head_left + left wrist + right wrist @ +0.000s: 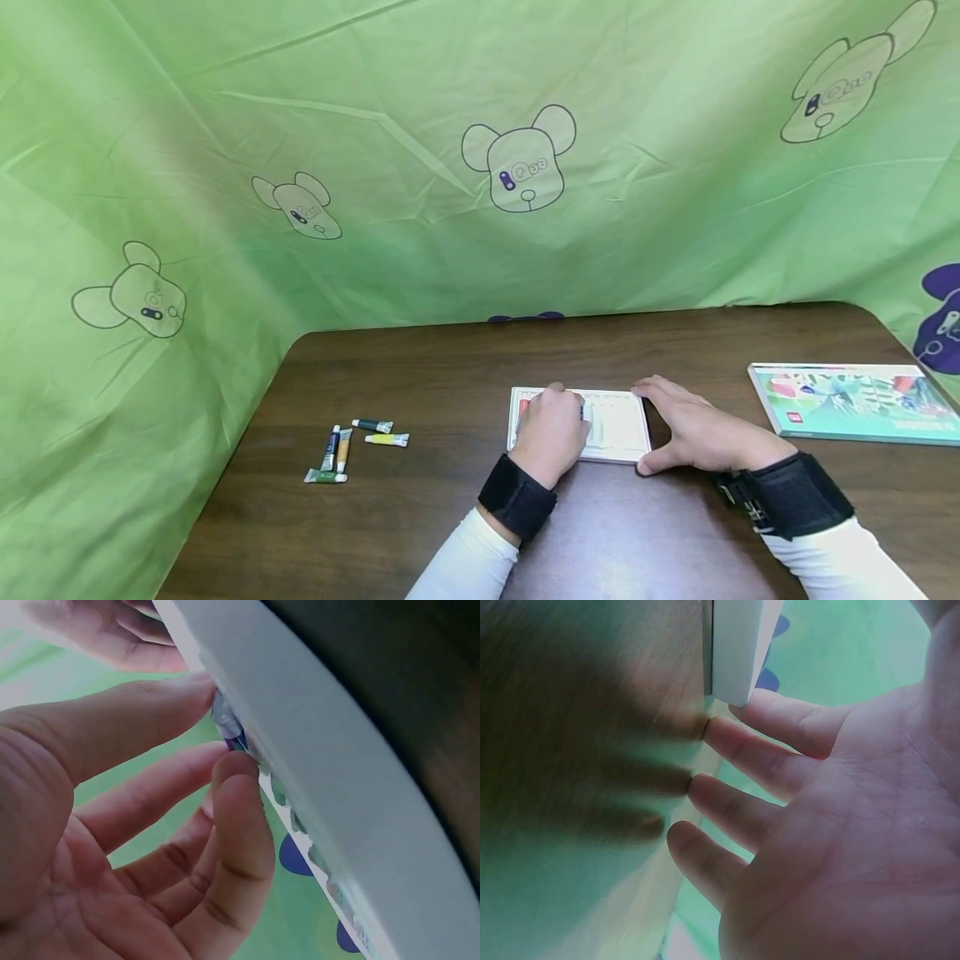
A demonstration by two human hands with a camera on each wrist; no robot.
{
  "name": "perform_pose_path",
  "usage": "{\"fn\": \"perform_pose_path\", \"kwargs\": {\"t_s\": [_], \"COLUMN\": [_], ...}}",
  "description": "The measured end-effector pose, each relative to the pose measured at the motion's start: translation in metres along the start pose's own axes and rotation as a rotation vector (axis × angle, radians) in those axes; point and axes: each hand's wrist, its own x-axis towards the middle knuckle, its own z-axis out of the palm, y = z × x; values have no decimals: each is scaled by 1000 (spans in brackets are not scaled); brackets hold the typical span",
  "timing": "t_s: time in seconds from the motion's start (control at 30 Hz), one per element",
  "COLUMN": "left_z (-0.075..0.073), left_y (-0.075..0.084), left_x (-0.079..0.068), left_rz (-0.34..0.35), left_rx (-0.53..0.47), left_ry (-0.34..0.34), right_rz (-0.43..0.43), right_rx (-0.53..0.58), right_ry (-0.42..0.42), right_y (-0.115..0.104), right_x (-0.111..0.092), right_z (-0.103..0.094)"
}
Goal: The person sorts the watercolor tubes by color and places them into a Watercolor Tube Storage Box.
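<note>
In the head view a white tray lies on the brown table, with a red tube at its left end. My left hand reaches over the tray and hides much of its left half. Between thumb and fingertips it pinches a small blue-and-silver paint tube at the tray's rim, as the left wrist view shows. More tubes peek out along that rim. My right hand rests at the tray's right edge, thumb at the near corner and fingers at the far corner. Its fingers are spread and extended in the right wrist view.
Left of the tray lie several loose paint tubes: a yellow tube, a dark tube, a blue tube, an ochre tube and a green tube. A flat teal picture box sits at the right. Green cloth hangs behind.
</note>
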Motion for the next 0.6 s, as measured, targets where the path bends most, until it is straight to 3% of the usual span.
{"fn": "perform_pose_path", "kwargs": {"t_s": [0.6], "left_z": [-1], "left_y": [-3], "left_x": [-2], "left_rz": [23], "left_rx": [16], "left_ry": [-71], "right_rz": [8], "right_rx": [1], "right_ry": [-4], "right_y": [-1], "right_x": [0], "right_z": [-1]}}
